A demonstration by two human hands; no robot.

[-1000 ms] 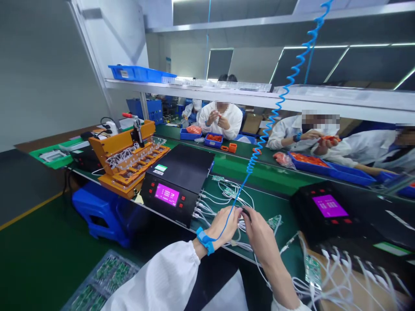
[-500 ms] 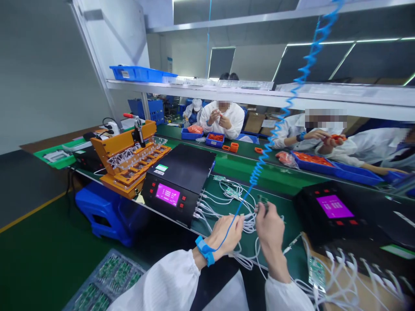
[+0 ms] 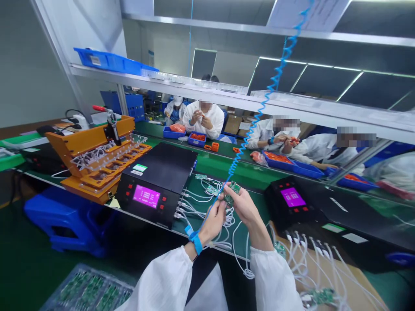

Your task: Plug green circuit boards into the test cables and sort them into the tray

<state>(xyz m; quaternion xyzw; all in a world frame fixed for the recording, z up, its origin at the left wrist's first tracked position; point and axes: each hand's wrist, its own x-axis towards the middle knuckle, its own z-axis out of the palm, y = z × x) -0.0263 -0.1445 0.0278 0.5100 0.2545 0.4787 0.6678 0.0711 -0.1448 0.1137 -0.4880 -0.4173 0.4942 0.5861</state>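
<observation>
My right hand (image 3: 247, 208) is closed on a small green circuit board (image 3: 234, 188), which shows between its thumb and fingers. Against the near side of the board, my left hand (image 3: 213, 221) has its fingertips pinched together; what they hold is hidden. A blue wrist strap (image 3: 195, 242) with a coiled blue cord (image 3: 249, 140) is around my left wrist. Beneath and behind both hands lie white cables (image 3: 194, 206) that run from a black test box (image 3: 162, 172) with a lit pink screen. Another green board (image 3: 212, 190) rests among these cables.
An orange clamp fixture (image 3: 103, 166) stands left of the test box. To the right are a second black box (image 3: 304, 216) and more cabled boards (image 3: 322, 296). A tray of green boards (image 3: 87, 287) lies low at left. Co-workers handle orange parts across the bench.
The view has swung right, so the bench appears shifted left. My hands have come together, with the board in my right hand now at my left fingertips.
</observation>
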